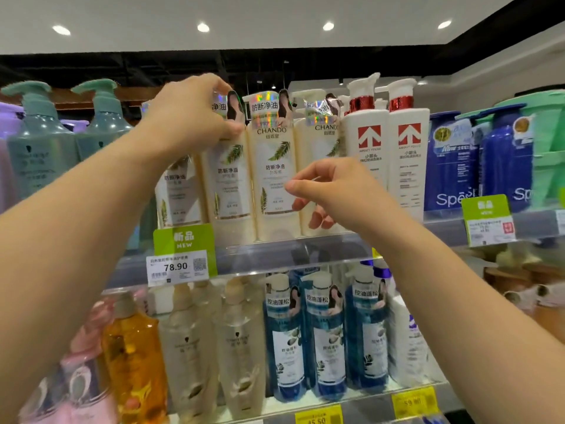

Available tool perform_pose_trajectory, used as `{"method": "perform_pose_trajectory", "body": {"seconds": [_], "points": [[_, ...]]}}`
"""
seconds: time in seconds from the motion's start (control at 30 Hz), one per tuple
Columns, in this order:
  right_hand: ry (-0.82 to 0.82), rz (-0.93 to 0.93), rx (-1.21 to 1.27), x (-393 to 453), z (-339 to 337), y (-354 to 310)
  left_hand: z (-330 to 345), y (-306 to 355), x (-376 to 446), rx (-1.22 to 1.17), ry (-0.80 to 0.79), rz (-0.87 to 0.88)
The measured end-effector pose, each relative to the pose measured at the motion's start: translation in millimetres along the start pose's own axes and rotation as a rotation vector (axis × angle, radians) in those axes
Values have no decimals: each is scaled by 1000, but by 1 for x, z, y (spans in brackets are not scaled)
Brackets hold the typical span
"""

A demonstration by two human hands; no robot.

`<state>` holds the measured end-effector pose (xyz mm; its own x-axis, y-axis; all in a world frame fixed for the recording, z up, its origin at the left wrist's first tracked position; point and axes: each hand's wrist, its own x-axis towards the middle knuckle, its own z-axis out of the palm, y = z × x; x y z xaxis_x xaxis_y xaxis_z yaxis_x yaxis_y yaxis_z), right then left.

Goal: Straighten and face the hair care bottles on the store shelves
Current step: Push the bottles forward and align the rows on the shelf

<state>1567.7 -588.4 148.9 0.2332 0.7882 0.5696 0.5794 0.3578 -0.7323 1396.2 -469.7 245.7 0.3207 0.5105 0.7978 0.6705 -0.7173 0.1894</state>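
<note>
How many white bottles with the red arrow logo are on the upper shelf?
2, side by side right of the cream Chando bottles: one behind the right hand, one beside the blue bottles. More may stand behind.

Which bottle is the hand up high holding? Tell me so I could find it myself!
Look at the upper shelf, just above the green NEW price tag, where cream bottles with fern leaves stand in a row. The left hand grips the top of the second cream bottle from the left. Unlike its neighbours, its top is hidden under the fingers.

Four cream bottles (275, 179), two white bottles (408, 157), three blue bottles (325, 338).
</note>
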Motion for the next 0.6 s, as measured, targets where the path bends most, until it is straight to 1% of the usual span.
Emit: {"method": "perform_pose_trajectory", "body": {"seconds": [0.1, 0.17, 0.27, 0.37, 0.43, 0.47, 0.5, 0.53, 0.6], "points": [[-12, 22, 22, -7, 6, 9, 2, 2, -5, -22, -32, -21], [-17, 48, 50, -13, 11, 18, 4, 4, -12, -32, -25, -27], [-42, 70, 74, -27, 15, 31, 3, 9, -28, -58, 51, -35], [-77, 93, 90, -46, 15, 50, 2, 16, -59, 132, 171, 48], [-66, 125, 114, -62, 11, 68, 5, 28, -98, 149, 215, 126], [-49, 147, 117, -69, 9, 80, 11, 34, -122, 120, 178, 161], [-24, 172, 104, -76, 7, 92, 20, 40, -145, 94, 87, 187], [7, 196, 68, -82, 7, 106, 35, 43, -166, 96, -54, 176], [47, 223, -63, -90, 10, 129, 70, 42, -196, 175, -343, 96]]}}
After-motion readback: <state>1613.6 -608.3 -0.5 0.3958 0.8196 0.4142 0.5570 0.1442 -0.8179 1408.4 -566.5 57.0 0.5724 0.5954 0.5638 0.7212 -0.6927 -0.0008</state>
